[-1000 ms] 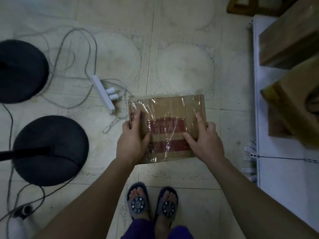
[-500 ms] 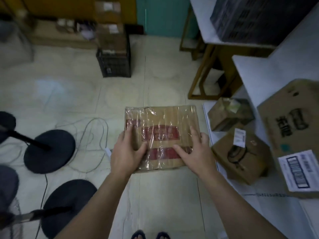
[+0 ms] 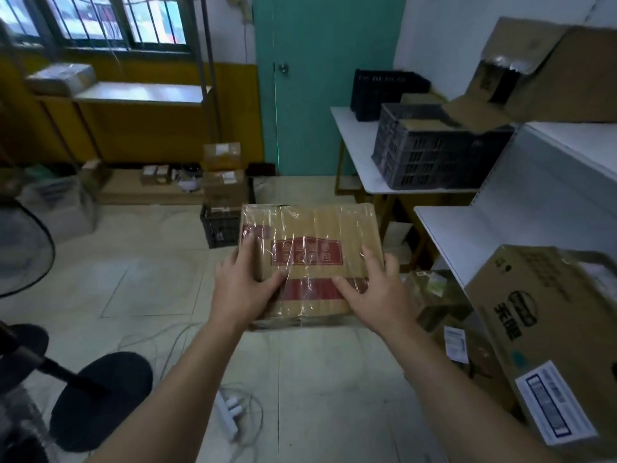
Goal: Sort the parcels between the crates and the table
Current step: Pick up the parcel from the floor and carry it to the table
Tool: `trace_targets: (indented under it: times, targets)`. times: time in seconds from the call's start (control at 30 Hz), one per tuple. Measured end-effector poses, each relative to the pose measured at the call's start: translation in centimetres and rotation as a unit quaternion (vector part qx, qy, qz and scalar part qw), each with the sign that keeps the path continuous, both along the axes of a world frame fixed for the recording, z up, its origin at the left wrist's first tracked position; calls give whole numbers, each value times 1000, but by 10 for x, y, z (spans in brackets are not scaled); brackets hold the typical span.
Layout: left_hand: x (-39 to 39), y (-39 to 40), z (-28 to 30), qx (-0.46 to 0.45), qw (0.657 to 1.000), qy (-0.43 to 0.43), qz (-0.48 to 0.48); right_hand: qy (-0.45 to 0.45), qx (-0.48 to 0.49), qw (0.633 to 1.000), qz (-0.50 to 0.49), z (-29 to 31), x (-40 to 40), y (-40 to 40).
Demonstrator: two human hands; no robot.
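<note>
We carry parcel (image 3: 309,262) at waist height over floor, between both hands. Left hand (image 3: 242,289) grips left edge, thumb across top; right hand (image 3: 377,292) grips right edge, thumb on red band. Film wrap glossy: we judge slip likely if grip loosens. Cable (image 3: 160,339) and power strip (image 3: 228,412) lie on floor underfoot: trip risk. Grey crate (image 3: 434,158) on table (image 3: 354,148) ahead right; black crate (image 3: 218,228) on floor already stacked, could topple.
</note>
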State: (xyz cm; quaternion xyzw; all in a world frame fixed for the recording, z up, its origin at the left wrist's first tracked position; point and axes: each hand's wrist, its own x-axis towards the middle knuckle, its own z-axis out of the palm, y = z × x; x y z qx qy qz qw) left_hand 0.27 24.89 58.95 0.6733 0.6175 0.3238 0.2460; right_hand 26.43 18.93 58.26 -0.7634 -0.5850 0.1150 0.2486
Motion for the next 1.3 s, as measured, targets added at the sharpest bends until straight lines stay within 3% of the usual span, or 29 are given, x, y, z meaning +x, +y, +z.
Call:
trace_targets:
  times: [0.4, 0.8, 1.3]
  targets:
    - [80, 132, 54, 29, 1000, 0, -4, -2, 38, 999, -8, 48, 80, 137]
    - [121, 275, 68, 56, 998, 6, 16, -7, 47, 999, -3, 69, 115, 278]
    - [134, 552, 76, 42, 999, 2, -31, -17, 61, 997, -36, 79, 122, 525]
